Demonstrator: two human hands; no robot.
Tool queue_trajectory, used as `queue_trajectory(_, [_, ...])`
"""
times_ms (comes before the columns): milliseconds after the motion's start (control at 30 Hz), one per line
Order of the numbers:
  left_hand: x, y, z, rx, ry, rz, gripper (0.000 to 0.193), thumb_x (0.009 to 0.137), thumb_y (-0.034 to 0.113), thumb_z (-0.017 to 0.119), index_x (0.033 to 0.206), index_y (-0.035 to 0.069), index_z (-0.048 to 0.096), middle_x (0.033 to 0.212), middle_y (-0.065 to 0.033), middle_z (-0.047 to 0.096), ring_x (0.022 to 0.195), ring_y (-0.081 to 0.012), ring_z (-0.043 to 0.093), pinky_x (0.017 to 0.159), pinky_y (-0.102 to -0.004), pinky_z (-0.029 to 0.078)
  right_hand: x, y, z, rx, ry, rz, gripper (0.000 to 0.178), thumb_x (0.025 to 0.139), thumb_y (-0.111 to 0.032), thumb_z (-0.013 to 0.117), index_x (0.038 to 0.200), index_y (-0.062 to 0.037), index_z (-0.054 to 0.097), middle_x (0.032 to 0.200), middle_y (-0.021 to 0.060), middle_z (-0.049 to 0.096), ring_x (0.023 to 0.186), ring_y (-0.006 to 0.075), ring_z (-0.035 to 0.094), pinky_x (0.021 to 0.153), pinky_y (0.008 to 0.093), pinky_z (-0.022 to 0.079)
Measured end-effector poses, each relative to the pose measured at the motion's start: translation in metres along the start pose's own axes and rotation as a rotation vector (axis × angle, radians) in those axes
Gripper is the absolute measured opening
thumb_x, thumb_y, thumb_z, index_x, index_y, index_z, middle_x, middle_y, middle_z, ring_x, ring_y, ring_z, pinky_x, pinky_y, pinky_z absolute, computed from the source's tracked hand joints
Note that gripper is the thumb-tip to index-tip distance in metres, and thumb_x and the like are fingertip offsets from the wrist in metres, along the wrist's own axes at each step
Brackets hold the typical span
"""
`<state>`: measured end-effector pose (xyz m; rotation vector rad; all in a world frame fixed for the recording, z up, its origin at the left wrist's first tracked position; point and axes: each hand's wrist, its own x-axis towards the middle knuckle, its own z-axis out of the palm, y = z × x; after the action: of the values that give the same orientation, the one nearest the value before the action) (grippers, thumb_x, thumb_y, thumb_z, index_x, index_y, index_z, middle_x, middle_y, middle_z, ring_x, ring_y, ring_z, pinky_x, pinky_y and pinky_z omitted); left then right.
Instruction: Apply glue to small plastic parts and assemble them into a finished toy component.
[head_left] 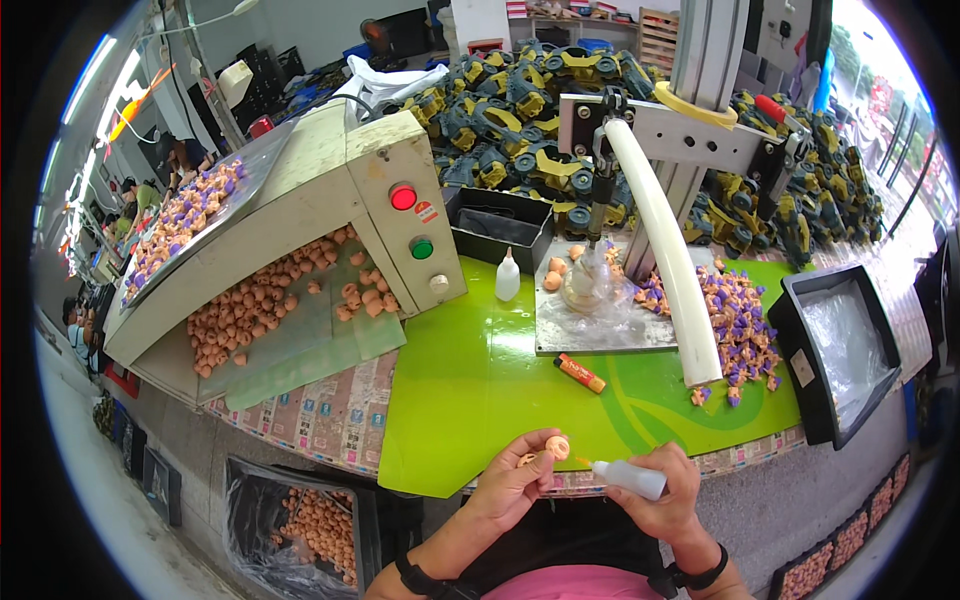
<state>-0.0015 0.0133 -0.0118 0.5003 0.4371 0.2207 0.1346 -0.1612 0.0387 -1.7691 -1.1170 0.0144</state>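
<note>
Between the thumb and fingers of my left hand [508, 484] is a small peach-coloured hollow doll head [557, 447], its round opening facing up. Part of another peach piece shows lower in the same hand. My right hand [668, 492] is wrapped round a white squeeze bottle [636, 479], tilted so its thin orange nozzle points left. The nozzle tip lies just right of the doll head, and I cannot tell whether they touch. Both hands are at the front edge of a green mat [470, 400].
A beige machine [390, 160] with red and green buttons holds many peach heads. A lever press [660, 230] stands beside piled purple-and-peach figures [745, 330]. Another squeeze bottle [508, 277], an orange-red tube [580, 374] and black bins [838, 350] lie around. Yellow-and-dark toy vehicles [520, 120] are heaped behind.
</note>
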Motion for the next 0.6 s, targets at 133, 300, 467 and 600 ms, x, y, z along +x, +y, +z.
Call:
queue_trajectory(133, [0.0,0.001,0.0,-0.009,-0.007,0.004,0.033,0.089,0.006,0.064,0.121,0.007,0.056,0.106,-0.0055,0.059,0.068,-0.0084,0.049,0.064,-0.0211,0.045,-0.003,0.005,0.002,0.0,-0.003,-0.011,0.04,0.062,-0.016,0.088,0.09,-0.0038,0.062,0.08,0.011,0.062,0.067,0.0243,0.062,0.06,0.0327,0.048])
queue_trajectory(300, [0.0,0.001,0.002,-0.017,-0.017,0.003,0.032,0.089,0.006,0.063,0.12,0.007,0.057,0.107,-0.0055,0.059,0.069,-0.0082,0.049,0.064,-0.0211,0.045,0.0,0.014,0.009,0.043,0.137,0.139,0.038,0.065,-0.01,0.085,0.092,-0.0026,0.06,0.082,0.0106,0.061,0.071,0.022,0.062,0.062,0.0322,0.047])
queue_trajectory(467, [0.004,-0.002,-0.002,-0.03,-0.051,-0.005,0.032,0.09,0.007,0.062,0.121,0.009,0.057,0.108,-0.002,0.059,0.068,-0.0079,0.05,0.062,-0.0208,0.045,0.021,0.04,0.029,-0.024,0.137,0.199,0.035,0.069,-0.007,0.079,0.099,-0.0016,0.062,0.091,0.0125,0.064,0.084,0.0254,0.064,0.073,0.0327,0.049])
queue_trajectory(600, [-0.002,0.003,-0.004,-0.047,-0.03,0.001,0.032,0.09,0.005,0.061,0.121,0.011,0.058,0.109,-0.0025,0.058,0.069,-0.008,0.049,0.063,-0.0237,0.044,0.031,0.049,0.043,0.005,0.081,0.182,0.035,0.073,-0.007,0.074,0.105,-0.0019,0.062,0.1,0.0115,0.066,0.09,0.0217,0.064,0.08,0.0313,0.05])
